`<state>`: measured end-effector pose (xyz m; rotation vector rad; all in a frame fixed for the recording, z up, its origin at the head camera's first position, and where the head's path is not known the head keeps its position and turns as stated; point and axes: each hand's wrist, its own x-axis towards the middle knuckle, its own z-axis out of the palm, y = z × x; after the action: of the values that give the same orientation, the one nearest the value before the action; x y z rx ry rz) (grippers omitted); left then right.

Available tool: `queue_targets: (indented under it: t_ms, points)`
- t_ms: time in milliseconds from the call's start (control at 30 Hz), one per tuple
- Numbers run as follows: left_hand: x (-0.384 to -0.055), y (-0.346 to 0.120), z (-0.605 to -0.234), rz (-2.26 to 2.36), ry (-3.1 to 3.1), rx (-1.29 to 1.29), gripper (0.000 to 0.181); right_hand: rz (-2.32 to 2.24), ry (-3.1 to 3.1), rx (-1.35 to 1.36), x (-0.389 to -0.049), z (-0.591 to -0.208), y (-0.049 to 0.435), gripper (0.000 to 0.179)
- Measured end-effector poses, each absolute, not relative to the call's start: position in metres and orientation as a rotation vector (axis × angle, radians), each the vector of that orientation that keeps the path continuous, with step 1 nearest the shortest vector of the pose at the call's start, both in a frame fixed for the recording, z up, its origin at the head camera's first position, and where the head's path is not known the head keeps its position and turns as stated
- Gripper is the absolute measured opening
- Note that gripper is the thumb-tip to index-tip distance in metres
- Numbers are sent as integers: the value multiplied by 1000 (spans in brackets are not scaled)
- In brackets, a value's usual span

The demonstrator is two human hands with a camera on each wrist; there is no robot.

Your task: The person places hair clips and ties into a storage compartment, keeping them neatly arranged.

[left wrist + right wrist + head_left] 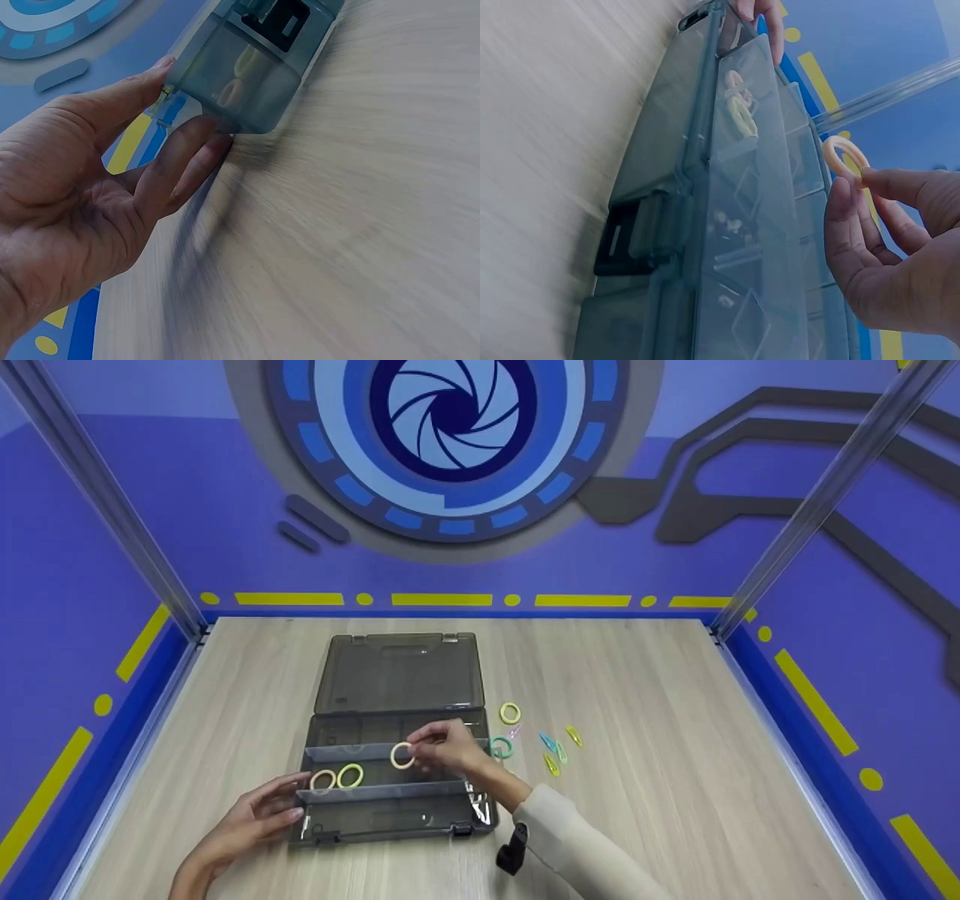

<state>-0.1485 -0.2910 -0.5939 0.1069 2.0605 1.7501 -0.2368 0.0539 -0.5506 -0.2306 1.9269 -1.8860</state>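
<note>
right fingers (844, 232) pinch a peach ring (829, 155) over the box (397, 834), ring's right side kinda hidden. left fingers (176, 157) loosely spread against the box's left edge; tabletop (675, 780) runs well past both sides.

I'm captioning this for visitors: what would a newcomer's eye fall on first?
Probably the big blue aperture emblem on the back wall. Below it, a smoky see-through case stands open on the table. Above the case, the right hand pinches a peach ring.
</note>
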Motion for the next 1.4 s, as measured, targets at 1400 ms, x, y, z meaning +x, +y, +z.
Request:
queue_targets:
  t_ms: [1400]
  points:
    - [-149, -290, -598, 1752, 2099, 53, 65, -1587, 2580, -392, -220, -577, 3, 4]
